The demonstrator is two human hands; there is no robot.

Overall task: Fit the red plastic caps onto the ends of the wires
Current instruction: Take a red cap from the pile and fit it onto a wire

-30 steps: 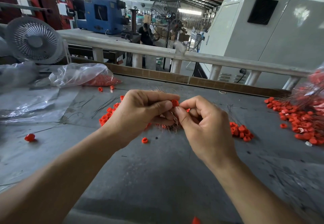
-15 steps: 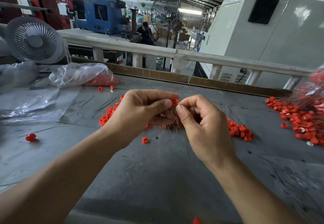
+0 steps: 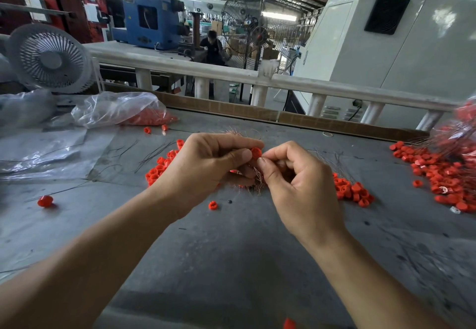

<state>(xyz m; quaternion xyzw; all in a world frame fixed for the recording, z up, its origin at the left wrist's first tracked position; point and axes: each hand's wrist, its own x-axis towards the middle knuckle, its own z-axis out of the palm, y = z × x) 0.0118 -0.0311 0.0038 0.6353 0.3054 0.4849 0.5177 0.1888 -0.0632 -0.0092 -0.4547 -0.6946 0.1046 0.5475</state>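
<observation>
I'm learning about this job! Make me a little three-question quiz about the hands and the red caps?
1. True or false: the left hand pinches a red cap.
2. Which lies nearest the clear plastic bag? A. white table fan B. right-side cap pile C. white cabinet
3. Fill in: the right hand pinches a thin ____.

Key: 1. true 2. A 3. wire

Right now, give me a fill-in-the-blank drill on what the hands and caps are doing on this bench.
1. The left hand pinches one ____ cap between thumb and forefinger.
2. The right hand meets that cap from the ____ side.
3. The clear plastic bag holding more caps lies on the bench's far ____ side.

Missing words: red; right; left
</observation>
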